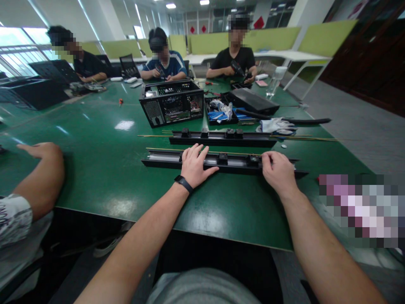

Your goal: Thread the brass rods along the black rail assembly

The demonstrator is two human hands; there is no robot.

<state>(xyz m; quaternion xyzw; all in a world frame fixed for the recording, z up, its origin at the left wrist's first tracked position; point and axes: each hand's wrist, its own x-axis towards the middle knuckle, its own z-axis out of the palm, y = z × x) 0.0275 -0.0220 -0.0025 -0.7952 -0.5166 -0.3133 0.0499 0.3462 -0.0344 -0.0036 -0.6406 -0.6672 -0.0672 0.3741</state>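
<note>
At the near edge of the green worktop, the person's forearms reached forward, the left wrist bearing a dark wristband. The left hand lay across the near black rail, its grip released, fingers spread and thumb extended to the right. The right hand stood at the rail's right part, near a small black block, the thumb and fingers of its grip drawn together; whether they grasped the thin yellow rod along the rail's far side could not be told. The near rail lay lengthwise in front of the person; well to its left was another person's arm. Just beyond, roughly parallel, lay the far rail, which carried four black blocks. Farther off were a pair of pale gloves, an open black computer case and a tray of blue-and-white gloves. Three co-workers sat across the worktop, before yellow-green partitions.
</note>
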